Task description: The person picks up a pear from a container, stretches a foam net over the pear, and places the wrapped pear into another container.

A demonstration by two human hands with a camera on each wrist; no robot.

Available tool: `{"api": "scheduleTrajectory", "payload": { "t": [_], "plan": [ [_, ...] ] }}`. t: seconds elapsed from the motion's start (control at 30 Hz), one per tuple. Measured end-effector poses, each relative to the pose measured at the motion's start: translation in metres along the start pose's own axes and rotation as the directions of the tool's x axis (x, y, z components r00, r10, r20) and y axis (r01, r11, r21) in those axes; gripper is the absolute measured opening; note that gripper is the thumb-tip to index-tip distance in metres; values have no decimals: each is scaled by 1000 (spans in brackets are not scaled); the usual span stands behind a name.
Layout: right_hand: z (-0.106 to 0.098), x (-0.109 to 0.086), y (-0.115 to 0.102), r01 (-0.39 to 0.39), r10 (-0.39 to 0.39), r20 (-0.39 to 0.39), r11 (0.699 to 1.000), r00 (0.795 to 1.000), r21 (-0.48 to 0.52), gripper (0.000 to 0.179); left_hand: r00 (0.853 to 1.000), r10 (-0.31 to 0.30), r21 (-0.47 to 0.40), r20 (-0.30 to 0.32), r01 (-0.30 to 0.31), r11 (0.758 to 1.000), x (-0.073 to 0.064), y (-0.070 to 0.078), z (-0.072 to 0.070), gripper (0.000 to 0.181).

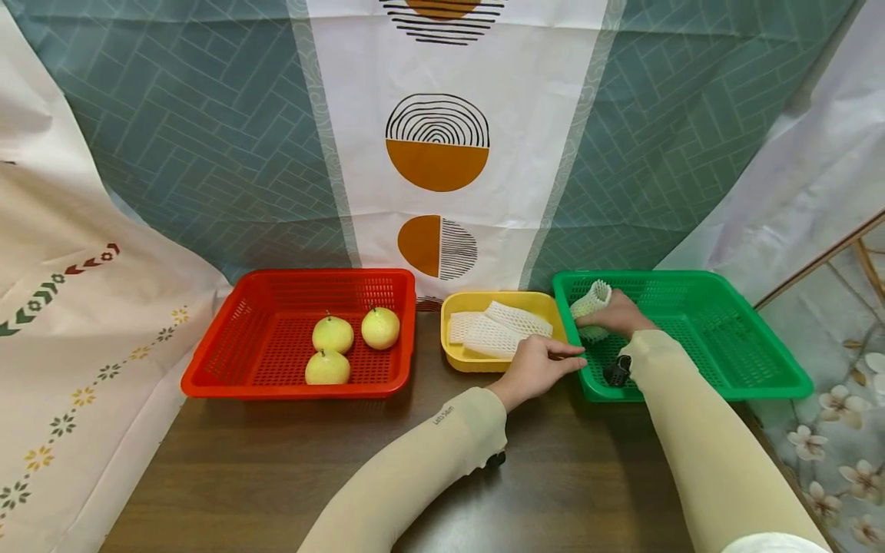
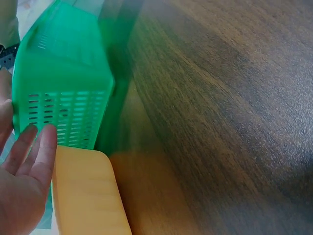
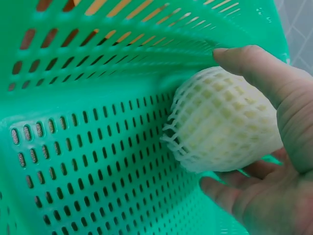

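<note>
A pale yellow pear in a white foam net sleeve (image 3: 220, 122) sits in the left end of the green basket (image 1: 726, 338), with the sleeve's open end upward. My right hand (image 1: 615, 315) holds it, the thumb on one side and the fingers beneath in the right wrist view. My left hand (image 1: 535, 371) reaches over the front right corner of the yellow basket (image 1: 473, 364), its extended fingertips at the green basket's left wall. Nothing is in that hand. Several flat white foam net sleeves (image 1: 494, 334) lie in the yellow basket, partly behind the left hand.
On the left stands a red basket (image 1: 231, 330) with three bare pears (image 1: 333, 335). All the baskets stand along the back of the brown wooden table (image 1: 553, 491). A patterned cloth (image 1: 228, 138) hangs behind them.
</note>
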State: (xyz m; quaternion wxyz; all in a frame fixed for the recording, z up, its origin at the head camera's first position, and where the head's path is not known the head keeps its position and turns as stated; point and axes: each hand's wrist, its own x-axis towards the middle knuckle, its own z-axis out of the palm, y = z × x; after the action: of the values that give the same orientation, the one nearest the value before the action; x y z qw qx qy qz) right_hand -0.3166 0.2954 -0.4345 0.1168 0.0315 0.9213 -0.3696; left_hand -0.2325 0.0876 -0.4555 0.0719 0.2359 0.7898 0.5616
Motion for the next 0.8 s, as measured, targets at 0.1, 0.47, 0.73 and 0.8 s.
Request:
{"api": "scheduleTrajectory", "payload": {
  "t": [0.1,0.47,0.73,0.8],
  "plan": [
    [-3,-4,-2,-23,23,16,1000,1000,9,99,1000,-7,-14,19,7,1000,-1,0,0,26],
    [-19,-16,-22,3,-3,-20,1000,1000,6,115,1000,-17,7,-3,17,1000,0,7,-11,32],
    [-20,-34,-55,18,-17,-151,1000,988,8,113,997,-24,17,-77,26,1000,-4,26,-39,32],
    [-18,-42,-66,17,-14,-190,1000,982,17,107,996,-17,31,-89,20,999,-6,31,-50,30]
  ]
}}
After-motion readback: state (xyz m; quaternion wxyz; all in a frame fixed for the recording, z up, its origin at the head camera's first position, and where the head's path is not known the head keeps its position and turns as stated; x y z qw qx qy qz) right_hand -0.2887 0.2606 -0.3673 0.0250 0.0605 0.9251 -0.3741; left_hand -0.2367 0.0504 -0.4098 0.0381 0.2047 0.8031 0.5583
